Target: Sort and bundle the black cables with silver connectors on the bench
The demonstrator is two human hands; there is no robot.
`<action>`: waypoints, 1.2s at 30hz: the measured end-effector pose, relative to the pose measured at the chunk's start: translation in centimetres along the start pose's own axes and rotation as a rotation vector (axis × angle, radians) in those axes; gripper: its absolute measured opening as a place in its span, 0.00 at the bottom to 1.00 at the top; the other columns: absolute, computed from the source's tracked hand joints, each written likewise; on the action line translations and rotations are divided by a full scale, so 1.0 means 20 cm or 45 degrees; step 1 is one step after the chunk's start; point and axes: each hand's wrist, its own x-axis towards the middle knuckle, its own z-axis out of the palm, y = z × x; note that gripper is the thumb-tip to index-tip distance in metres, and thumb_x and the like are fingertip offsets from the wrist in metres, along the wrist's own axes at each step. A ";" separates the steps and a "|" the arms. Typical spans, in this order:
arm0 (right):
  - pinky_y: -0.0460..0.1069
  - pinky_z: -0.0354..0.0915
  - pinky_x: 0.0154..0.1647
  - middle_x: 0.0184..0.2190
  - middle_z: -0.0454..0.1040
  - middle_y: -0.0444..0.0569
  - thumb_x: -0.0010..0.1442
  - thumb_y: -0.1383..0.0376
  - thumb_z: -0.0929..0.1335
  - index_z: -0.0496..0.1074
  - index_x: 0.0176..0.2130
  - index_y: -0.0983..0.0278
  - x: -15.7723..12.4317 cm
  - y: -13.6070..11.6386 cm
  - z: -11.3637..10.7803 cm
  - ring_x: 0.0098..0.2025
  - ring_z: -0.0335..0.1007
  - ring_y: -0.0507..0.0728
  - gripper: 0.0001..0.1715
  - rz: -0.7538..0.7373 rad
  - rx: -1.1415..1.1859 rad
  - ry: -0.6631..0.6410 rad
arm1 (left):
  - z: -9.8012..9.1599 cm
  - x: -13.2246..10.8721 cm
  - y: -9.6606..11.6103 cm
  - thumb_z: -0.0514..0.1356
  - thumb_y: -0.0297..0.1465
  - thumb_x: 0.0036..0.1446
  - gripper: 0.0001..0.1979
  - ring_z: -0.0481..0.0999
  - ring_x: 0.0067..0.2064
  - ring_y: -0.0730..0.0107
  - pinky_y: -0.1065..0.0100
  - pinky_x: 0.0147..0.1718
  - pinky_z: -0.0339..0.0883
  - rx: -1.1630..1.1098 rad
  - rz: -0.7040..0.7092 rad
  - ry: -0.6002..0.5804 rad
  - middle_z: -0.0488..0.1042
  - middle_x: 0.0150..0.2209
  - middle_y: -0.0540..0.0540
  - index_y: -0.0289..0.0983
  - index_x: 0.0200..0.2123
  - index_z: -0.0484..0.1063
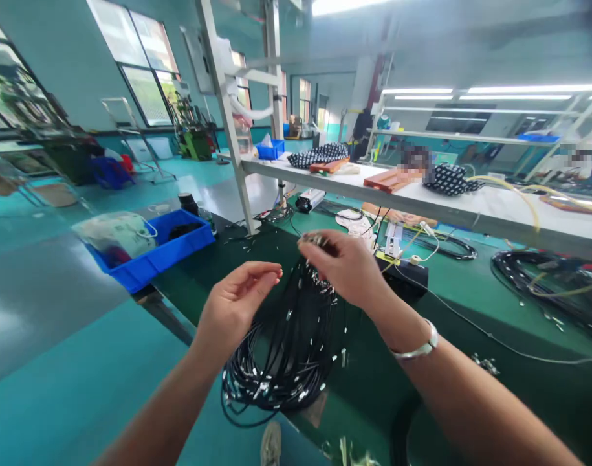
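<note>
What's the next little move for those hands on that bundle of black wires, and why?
Probably the left hand should close on one strand of the black wire bundle. The right hand holds the bundle's top raised, its loops hang at the green table edge, and the left fingertips sit pinched beside the strands.

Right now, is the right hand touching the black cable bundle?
Touching. The head view shows the right hand closed around the top of the black cable bundle, and the bundle's loop hangs below that hand.
</note>
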 end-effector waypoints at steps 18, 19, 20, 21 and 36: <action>0.45 0.51 0.20 0.16 0.61 0.41 0.56 0.57 0.66 0.71 0.31 0.65 0.02 0.09 -0.23 0.19 0.56 0.49 0.13 -0.017 -0.272 -0.144 | 0.31 0.19 -0.05 0.63 0.36 0.46 0.10 0.61 0.21 0.80 0.76 0.20 0.53 -0.185 -0.244 -0.660 0.65 0.21 0.53 0.35 0.28 0.70; 0.45 0.51 0.20 0.16 0.61 0.41 0.56 0.56 0.66 0.71 0.31 0.65 0.01 0.11 -0.23 0.19 0.56 0.49 0.13 0.008 -0.260 -0.135 | 0.32 0.20 -0.06 0.63 0.35 0.46 0.09 0.62 0.21 0.79 0.76 0.21 0.54 -0.203 -0.246 -0.681 0.65 0.22 0.53 0.35 0.28 0.70; 0.45 0.52 0.20 0.16 0.61 0.40 0.56 0.56 0.66 0.71 0.31 0.65 0.01 0.12 -0.24 0.19 0.57 0.49 0.13 0.032 -0.244 -0.124 | 0.34 0.20 -0.07 0.63 0.35 0.46 0.09 0.63 0.23 0.79 0.75 0.22 0.55 -0.228 -0.241 -0.686 0.66 0.23 0.53 0.35 0.28 0.70; 0.45 0.52 0.20 0.16 0.62 0.40 0.56 0.57 0.66 0.71 0.32 0.65 0.01 0.13 -0.24 0.18 0.57 0.49 0.13 0.048 -0.227 -0.114 | 0.35 0.21 -0.07 0.63 0.35 0.46 0.09 0.63 0.24 0.79 0.75 0.24 0.56 -0.250 -0.234 -0.685 0.66 0.24 0.53 0.35 0.28 0.69; 0.43 0.51 0.19 0.14 0.59 0.39 0.55 0.55 0.66 0.65 0.25 0.65 0.04 0.14 -0.20 0.18 0.54 0.47 0.17 0.140 -0.218 0.037 | 0.26 0.38 -0.16 0.65 0.33 0.44 0.12 0.68 0.33 0.73 0.70 0.34 0.61 -0.145 -0.309 -1.316 0.70 0.31 0.49 0.34 0.32 0.70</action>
